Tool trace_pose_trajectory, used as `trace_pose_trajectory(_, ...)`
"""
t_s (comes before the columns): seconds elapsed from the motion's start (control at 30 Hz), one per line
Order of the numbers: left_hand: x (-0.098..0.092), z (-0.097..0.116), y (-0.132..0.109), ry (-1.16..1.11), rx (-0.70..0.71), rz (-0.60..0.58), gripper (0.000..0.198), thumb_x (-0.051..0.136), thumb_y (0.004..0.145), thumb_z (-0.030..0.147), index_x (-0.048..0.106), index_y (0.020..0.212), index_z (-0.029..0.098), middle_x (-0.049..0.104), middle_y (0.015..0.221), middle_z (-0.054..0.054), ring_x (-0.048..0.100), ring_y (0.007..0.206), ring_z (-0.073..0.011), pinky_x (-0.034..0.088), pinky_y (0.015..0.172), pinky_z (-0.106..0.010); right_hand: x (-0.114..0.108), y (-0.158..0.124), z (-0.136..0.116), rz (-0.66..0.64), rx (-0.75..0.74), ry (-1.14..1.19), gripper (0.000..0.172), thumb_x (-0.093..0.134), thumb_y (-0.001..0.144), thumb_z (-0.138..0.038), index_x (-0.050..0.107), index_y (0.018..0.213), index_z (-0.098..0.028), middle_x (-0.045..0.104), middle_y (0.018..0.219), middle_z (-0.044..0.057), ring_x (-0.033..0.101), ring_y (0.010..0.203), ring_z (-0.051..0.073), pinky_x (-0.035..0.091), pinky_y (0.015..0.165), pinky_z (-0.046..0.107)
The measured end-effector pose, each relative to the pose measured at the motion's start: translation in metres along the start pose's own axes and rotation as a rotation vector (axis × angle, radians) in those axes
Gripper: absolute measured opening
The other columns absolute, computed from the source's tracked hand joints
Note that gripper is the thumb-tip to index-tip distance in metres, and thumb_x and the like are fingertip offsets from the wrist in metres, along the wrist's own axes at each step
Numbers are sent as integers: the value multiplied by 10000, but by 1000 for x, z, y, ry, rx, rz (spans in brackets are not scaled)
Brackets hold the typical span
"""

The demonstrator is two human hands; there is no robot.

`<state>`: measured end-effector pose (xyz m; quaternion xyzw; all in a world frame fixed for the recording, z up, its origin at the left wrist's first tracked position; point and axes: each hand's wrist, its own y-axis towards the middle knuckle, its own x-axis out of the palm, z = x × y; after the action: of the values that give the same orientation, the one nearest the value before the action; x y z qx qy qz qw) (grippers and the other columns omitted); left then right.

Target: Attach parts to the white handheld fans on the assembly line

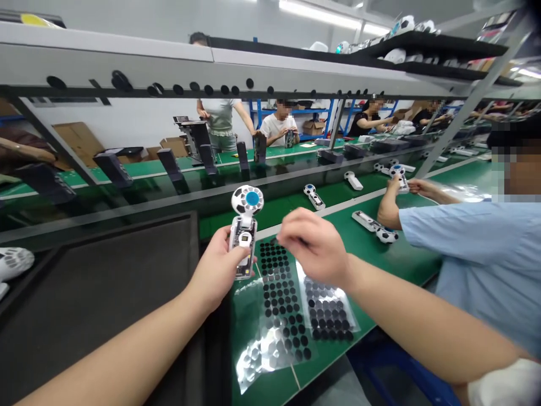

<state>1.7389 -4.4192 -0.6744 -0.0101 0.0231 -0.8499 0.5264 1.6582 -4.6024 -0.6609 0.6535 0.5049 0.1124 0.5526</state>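
My left hand is closed around the clear-cased handle of a small handheld fan. The fan stands nearly upright, its black-and-white football-patterned head with a blue centre on top and a circuit board showing through the handle. Just to the right, my right hand has its fingers pinched together over the top end of a sheet of round black stickers. A dark spot shows by those fingertips, but whether it is held cannot be made out. Beside that sheet lies a second sticker sheet, partly beneath my right hand.
A black foam tray lies at left, with a white fan part at its edge. More fans rest on the green conveyor and table. A co-worker's blue sleeve is close at right. An overhead shelf bears round black dots.
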Motion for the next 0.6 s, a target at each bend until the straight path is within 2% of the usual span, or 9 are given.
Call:
trace_pose_trajectory(0.1, -6, -3, 9, -28, 3, 64, 406, 651, 712, 244, 507, 1087, 189, 597, 842, -8, 633, 693, -193, 556, 495, -290, -3, -15, -8, 184, -400, -179, 191, 543, 879, -61, 645, 917, -219, 577, 860, 34, 593, 800, 167, 553, 673, 313)
trace_pose_trajectory(0.17, -8, -4, 13, -44, -2, 91, 394, 662, 714, 255, 521, 1076, 189, 590, 876, -13, 638, 710, -192, 562, 502, -290, -5, -21, -13, 239, -502, -221, 183, 552, 861, -62, 643, 905, -215, 568, 850, 32, 586, 789, 168, 564, 647, 305)
trace_pose_trajectory(0.23, -7, -4, 14, -56, -9, 116, 401, 667, 709, 253, 527, 1079, 190, 588, 884, -15, 639, 711, -191, 566, 507, -292, -3, -24, -11, 254, -513, -214, 189, 563, 845, -66, 638, 900, -230, 577, 840, 27, 585, 778, 168, 563, 647, 302)
trace_pose_trajectory(0.27, -7, -3, 14, -61, -12, 131, 404, 667, 705, 246, 527, 1079, 189, 590, 883, -17, 638, 705, -189, 567, 505, -292, -1, -24, -6, 232, -452, -213, 182, 564, 844, -79, 634, 891, -240, 588, 831, 26, 591, 779, 171, 560, 670, 309)
trace_pose_trajectory(0.3, -6, -1, 14, -65, -15, 145, 405, 665, 701, 237, 526, 1077, 186, 592, 882, -20, 636, 698, -187, 567, 502, -292, 2, -24, 2, 175, -304, -227, 162, 556, 856, -104, 629, 881, -246, 606, 837, 28, 599, 797, 176, 555, 714, 318)
trace_pose_trajectory(0.4, -4, 2, 14, -71, -22, 193, 389, 658, 695, 217, 535, 1062, 178, 598, 896, -33, 638, 687, -187, 570, 492, -295, 20, -22, 48, -153, 452, -317, 131, 522, 912, -186, 633, 850, -221, 666, 894, 45, 625, 882, 191, 520, 816, 323)
trace_pose_trajectory(0.43, -4, 2, 14, -73, -26, 206, 376, 654, 698, 216, 540, 1054, 177, 603, 905, -38, 640, 686, -189, 572, 489, -298, 28, -21, 68, -252, 634, -334, 143, 520, 920, -189, 642, 846, -203, 679, 896, 50, 633, 869, 193, 518, 793, 316)
trace_pose_trajectory(0.5, -5, 2, 15, -76, -36, 221, 335, 644, 712, 218, 553, 1031, 174, 611, 919, -47, 645, 688, -190, 577, 488, -301, 43, -19, 107, -382, 813, -346, 143, 540, 918, -168, 654, 830, -173, 689, 844, 43, 640, 789, 182, 517, 726, 305)
trace_pose_trajectory(0.6, -7, 0, 17, -76, -52, 230, 260, 631, 729, 212, 573, 978, 163, 619, 890, -50, 644, 677, -187, 574, 476, -288, 62, -16, 150, -504, 912, -360, 145, 586, 953, -229, 658, 859, -144, 680, 847, 30, 641, 781, 165, 528, 748, 325)
